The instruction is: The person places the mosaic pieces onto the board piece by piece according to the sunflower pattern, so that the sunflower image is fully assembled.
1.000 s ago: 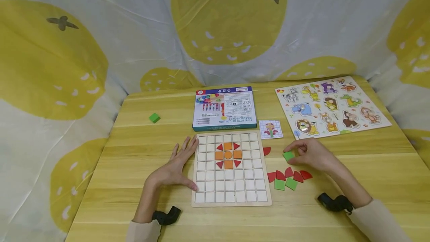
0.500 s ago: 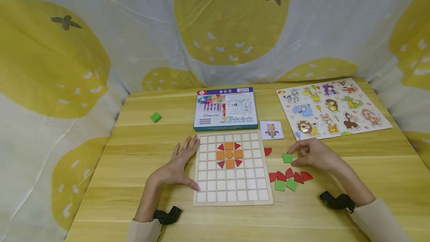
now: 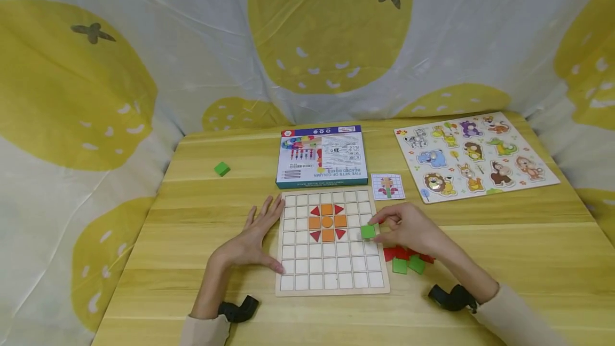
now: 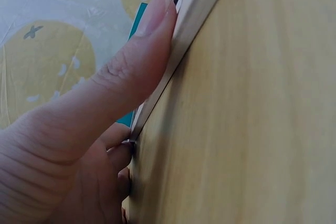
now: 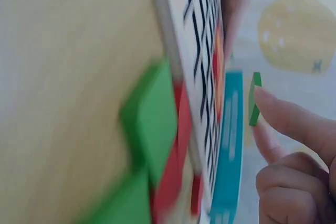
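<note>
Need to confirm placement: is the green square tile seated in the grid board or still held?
Held: the right hand pinches the green square tile above the grid board.

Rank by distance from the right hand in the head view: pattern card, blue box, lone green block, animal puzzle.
From the right hand:
1. Pattern card, just beyond the hand.
2. Blue box, beyond the grid board, to the left.
3. Animal puzzle, far right.
4. Lone green block, far left.

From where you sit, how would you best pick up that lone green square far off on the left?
Pinch the green square by two opposite side edges, coming from above. It lies flat and alone on the table, so its sides are free. The left hand is nearer.
</note>
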A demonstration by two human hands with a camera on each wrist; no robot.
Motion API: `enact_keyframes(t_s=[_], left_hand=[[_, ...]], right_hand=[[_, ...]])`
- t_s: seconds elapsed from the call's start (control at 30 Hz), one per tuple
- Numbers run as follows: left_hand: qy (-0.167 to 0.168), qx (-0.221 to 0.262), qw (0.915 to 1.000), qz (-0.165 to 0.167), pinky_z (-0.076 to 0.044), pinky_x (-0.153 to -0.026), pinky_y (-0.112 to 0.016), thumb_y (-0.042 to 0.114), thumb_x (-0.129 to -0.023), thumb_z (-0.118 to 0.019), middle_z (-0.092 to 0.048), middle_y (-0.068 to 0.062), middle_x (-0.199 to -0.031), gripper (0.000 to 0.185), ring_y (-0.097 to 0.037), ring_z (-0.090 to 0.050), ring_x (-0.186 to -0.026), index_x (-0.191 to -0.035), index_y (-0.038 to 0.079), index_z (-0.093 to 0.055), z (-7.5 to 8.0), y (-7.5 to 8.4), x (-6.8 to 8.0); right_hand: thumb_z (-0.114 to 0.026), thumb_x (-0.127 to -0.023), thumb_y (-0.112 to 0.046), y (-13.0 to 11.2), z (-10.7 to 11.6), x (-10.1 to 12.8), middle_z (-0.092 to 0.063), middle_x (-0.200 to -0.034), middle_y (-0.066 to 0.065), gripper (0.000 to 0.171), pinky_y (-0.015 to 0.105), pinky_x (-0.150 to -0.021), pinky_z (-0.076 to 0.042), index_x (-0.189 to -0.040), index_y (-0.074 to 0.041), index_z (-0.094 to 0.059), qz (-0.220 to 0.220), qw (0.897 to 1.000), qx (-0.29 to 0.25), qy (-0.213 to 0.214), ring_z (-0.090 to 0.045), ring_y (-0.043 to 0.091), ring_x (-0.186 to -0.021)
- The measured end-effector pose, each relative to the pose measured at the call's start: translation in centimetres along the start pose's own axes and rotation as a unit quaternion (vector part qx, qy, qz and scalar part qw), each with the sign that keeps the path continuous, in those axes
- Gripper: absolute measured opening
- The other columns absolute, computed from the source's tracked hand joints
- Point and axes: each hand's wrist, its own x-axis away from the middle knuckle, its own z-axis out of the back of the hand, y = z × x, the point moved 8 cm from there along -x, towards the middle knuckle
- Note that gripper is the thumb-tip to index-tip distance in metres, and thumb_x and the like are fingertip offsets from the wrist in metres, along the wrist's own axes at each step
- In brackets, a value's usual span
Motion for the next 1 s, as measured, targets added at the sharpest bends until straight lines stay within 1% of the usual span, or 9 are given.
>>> enact_keyframes(t_s=[0.1,0.2,0.37,0.6,1.0], left_hand=[[0.002,0.000,1.0000,0.000,0.014,-0.128,-0.063,0.045,-0.059,-0.099,0.008,-0.007,-0.176,0.150,-0.034,0.016,-0.162,-0.167,0.010,-0.001,0.0,0.0,0.0],[0.001,0.000,1.0000,0.002,0.014,-0.128,-0.063,0.045,-0.059,-0.099,0.008,-0.007,-0.176,0.151,-0.034,0.016,-0.162,-0.167,0.011,-0.001,0.0,0.0,0.0],[-0.004,0.000,1.0000,0.005,0.014,-0.128,-0.062,0.044,-0.058,-0.100,0.008,-0.006,-0.176,0.151,-0.033,0.016,-0.162,-0.168,0.012,-0.001,-0.1,0.2,-0.3],[-0.005,0.001,0.9999,0.010,0.014,-0.128,-0.061,0.043,-0.057,-0.100,0.008,-0.006,-0.176,0.151,-0.032,0.016,-0.162,-0.168,0.013,-0.001,-0.1,0.1,-0.3],[-0.001,0.012,0.9999,0.009,0.015,-0.128,-0.062,0.042,-0.057,-0.101,0.007,-0.005,-0.176,0.152,-0.032,0.017,-0.162,-0.168,0.013,-0.002,0.0,-0.1,-0.1]], right_hand=[[-0.089,-0.081,-0.016,-1.6,-2.8,-0.7,-0.031,-0.060,-0.004,0.023,0.022,-0.053,-0.025,-0.102,-0.013,-0.080,0.009,1.000,0.000,-0.017,-0.030,0.011,-0.057],[-0.090,-0.079,-0.015,-2.7,-5.0,-1.5,-0.032,-0.058,-0.004,0.021,0.021,-0.053,-0.023,-0.098,-0.013,-0.080,0.025,0.999,0.007,-0.027,-0.029,0.011,-0.056],[-0.090,-0.078,-0.011,-3.7,-7.2,-2.3,-0.035,-0.057,-0.005,0.020,0.019,-0.050,-0.021,-0.095,-0.009,-0.079,0.038,0.999,0.004,-0.028,-0.031,0.011,-0.053],[-0.090,-0.077,-0.009,-3.5,-8.2,-2.7,-0.036,-0.055,-0.004,0.021,0.020,-0.048,-0.020,-0.094,-0.011,-0.078,0.023,1.000,-0.001,-0.021,-0.032,0.012,-0.049],[-0.092,-0.075,-0.010,-3.5,-8.1,-2.7,-0.039,-0.055,-0.003,0.022,0.021,-0.049,-0.021,-0.091,-0.012,-0.077,0.008,1.000,0.015,-0.008,-0.035,0.013,-0.050]])
